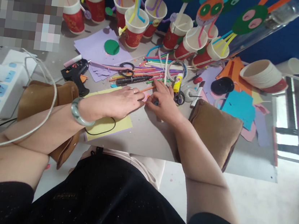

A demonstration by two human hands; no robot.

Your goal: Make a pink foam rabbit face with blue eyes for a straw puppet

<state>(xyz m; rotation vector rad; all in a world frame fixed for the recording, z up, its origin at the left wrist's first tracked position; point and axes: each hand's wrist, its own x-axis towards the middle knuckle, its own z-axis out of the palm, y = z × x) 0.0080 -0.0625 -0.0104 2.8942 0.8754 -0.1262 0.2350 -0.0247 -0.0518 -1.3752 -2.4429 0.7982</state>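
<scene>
My left hand rests above yellow paper, its fingers bent together around the lower end of an orange stick. Opposite it, my right hand is closed, thumb and fingers brought together beside small pink and orange bits on the table; what it pinches is too small to make out. Behind the hands are a black marker, black-handled scissors, a yellow glue stick and a pile of coloured sticks.
Red paper cups with paper faces line the back. A black glue gun and white power strip are at left. Brown cushions flank my forearms. Stacked cups and blue paper lie at right.
</scene>
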